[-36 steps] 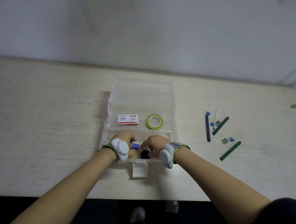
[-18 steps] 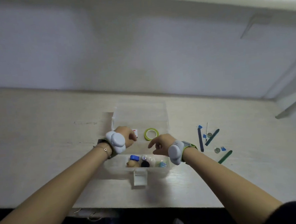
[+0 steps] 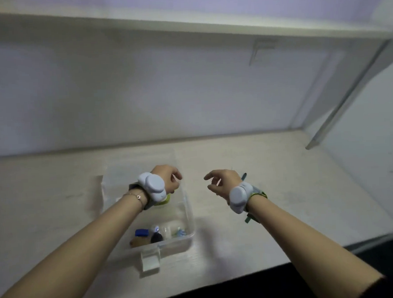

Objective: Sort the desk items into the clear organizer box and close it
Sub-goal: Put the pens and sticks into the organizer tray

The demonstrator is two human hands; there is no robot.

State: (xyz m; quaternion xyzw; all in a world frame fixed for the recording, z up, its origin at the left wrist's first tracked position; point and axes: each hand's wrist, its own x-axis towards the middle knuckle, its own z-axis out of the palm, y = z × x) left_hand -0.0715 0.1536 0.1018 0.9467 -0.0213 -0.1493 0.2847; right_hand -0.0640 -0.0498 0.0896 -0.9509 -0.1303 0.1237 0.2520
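Observation:
The clear organizer box [image 3: 190, 214] sits on the desk with its lid [image 3: 143, 162] folded back toward the wall. Its front compartment holds small items: a blue piece [image 3: 141, 232], a black piece [image 3: 156, 238] and a brown one [image 3: 138, 242]. A sliver of the green tape roll [image 3: 165, 199] shows under my left wrist. My left hand [image 3: 168, 178] hovers over the back of the box, fingers loosely curled, holding nothing I can see. My right hand [image 3: 223, 181] hangs in the air to the right of the box, fingers relaxed and empty. The tip of a green pen [image 3: 244, 176] peeks out behind my right wrist.
The box's latch tab [image 3: 150, 258] sticks out toward the desk's front edge [image 3: 222, 283]. A wall runs behind the desk, with a shelf [image 3: 206, 26] overhead and a side panel [image 3: 375, 161] at the right. Both of my wrists wear grey bands.
Both hands lifted out of the front compartment and moved back; the right hand swung to the right, off the box. The view tilted up, so the loose items on the right are now hidden.

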